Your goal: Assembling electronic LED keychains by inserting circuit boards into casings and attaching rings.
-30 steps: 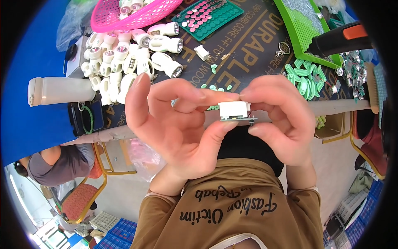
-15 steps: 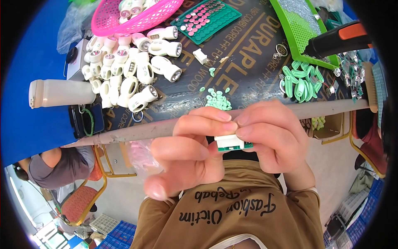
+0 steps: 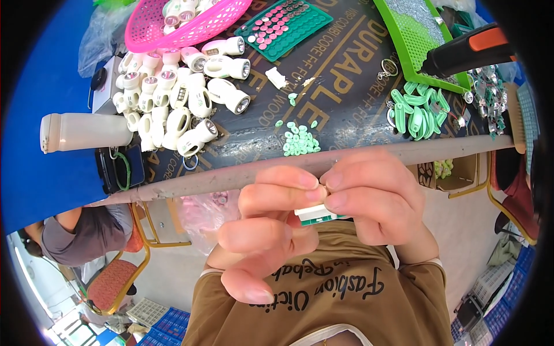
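In front of my chest, just off the table's near edge, both hands pinch a small white plastic piece with a green circuit board (image 3: 316,217). My left hand (image 3: 271,222) grips its left end, the other fingers curled loosely and the thumb side below. My right hand (image 3: 378,199) holds the right end between thumb and fingertips, which hide part of it. Beyond the hands lies a small heap of pale green oval buttons (image 3: 300,141). Another small white plastic part (image 3: 276,78) rests farther back, with a couple of green buttons near it.
Left on the table are many small white flashlights (image 3: 179,95), a pink basket (image 3: 190,37) and a white bottle (image 3: 86,132). A green tray of pink discs (image 3: 283,29) stands behind. At right: green plastic covers (image 3: 418,109), a bright green bin (image 3: 404,43) and a black-orange tool (image 3: 467,55).
Both hands have sunk slightly toward me with the white piece, which is tilted so less of its face shows. The left hand's lower fingers have swung downward.
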The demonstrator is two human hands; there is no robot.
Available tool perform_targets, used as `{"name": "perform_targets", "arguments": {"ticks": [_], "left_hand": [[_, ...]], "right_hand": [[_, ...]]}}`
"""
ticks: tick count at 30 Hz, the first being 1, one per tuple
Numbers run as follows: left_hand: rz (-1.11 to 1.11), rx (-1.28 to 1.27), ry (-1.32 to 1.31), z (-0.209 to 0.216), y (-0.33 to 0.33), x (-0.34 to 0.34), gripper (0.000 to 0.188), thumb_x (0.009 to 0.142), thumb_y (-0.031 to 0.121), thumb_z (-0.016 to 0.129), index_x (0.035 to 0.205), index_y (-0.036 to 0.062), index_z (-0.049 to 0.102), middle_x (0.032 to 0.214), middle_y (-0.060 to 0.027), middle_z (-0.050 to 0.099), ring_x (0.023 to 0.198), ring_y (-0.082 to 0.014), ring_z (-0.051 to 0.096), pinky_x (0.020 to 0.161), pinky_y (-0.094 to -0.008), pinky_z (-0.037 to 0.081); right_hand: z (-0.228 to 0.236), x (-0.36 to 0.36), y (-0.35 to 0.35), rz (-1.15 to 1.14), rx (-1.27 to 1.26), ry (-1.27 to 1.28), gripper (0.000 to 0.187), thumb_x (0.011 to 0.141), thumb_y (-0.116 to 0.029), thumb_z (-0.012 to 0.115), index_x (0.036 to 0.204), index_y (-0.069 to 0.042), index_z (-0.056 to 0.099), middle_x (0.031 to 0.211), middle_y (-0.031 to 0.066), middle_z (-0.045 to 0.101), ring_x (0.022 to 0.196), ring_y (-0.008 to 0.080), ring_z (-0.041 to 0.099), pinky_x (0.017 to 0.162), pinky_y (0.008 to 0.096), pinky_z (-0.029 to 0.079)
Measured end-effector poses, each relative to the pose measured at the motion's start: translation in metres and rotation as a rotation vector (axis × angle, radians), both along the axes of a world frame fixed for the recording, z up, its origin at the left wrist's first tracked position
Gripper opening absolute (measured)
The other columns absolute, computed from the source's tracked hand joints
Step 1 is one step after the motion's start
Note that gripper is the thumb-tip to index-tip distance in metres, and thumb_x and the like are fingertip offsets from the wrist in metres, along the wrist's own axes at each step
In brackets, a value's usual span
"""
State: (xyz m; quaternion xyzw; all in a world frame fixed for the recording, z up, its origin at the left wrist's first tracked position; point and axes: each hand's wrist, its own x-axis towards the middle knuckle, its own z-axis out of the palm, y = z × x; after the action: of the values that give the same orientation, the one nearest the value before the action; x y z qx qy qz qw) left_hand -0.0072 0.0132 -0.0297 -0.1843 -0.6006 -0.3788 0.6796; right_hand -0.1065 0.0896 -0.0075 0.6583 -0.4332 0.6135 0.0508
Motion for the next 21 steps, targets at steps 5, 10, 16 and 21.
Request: {"name": "perform_targets", "arguments": {"ticks": [5, 10, 16, 21], "left_hand": [[0.169, 0.035, 0.163, 0.000, 0.004, -0.012, 0.055, 0.075, 0.002, 0.048, 0.124, 0.0217, 0.032, 0.084, -0.0106, 0.035, 0.069, -0.0365, 0.051, 0.065, -0.0517, 0.042], [0.139, -0.172, 0.182, -0.002, -0.012, -0.009, 0.040, 0.083, 0.016, 0.040, 0.123, 0.0200, 0.035, 0.082, -0.0113, 0.037, 0.067, -0.0340, 0.051, 0.066, -0.0501, 0.045], [-0.062, -0.404, -0.249, 0.003, -0.020, 0.025, 0.036, 0.090, 0.032, 0.027, 0.122, 0.0228, 0.039, 0.078, -0.0073, 0.037, 0.064, -0.0284, 0.050, 0.066, -0.0431, 0.040], [-0.062, -0.679, -0.166, 0.010, -0.043, 0.013, 0.040, 0.072, 0.006, 0.047, 0.110, 0.0188, 0.042, 0.080, -0.0033, 0.038, 0.062, -0.0158, 0.049, 0.081, -0.0361, 0.049]], "right_hand": [[0.009, -0.001, 0.002, -0.065, 0.058, 0.014, 0.027, 0.063, -0.003, 0.064, 0.089, 0.002, 0.060, 0.087, 0.0127, 0.058, 0.073, 0.0237, 0.057, 0.059, 0.0309, 0.048], [0.009, -0.008, 0.028, 0.059, 0.534, -0.412, 0.021, 0.068, -0.012, 0.069, 0.081, -0.002, 0.057, 0.076, 0.0075, 0.053, 0.062, 0.0161, 0.050, 0.056, 0.0239, 0.040], [0.012, 0.000, 0.021, 0.528, 0.858, -1.175, 0.021, 0.087, -0.024, 0.054, 0.090, -0.002, 0.053, 0.073, -0.0043, 0.047, 0.063, 0.0024, 0.039, 0.054, 0.0168, 0.031], [0.012, -0.010, 0.017, 0.670, 1.015, -1.283, 0.018, 0.085, -0.020, 0.057, 0.086, -0.002, 0.056, 0.073, -0.0023, 0.053, 0.062, 0.0038, 0.046, 0.054, 0.0174, 0.037]]}}
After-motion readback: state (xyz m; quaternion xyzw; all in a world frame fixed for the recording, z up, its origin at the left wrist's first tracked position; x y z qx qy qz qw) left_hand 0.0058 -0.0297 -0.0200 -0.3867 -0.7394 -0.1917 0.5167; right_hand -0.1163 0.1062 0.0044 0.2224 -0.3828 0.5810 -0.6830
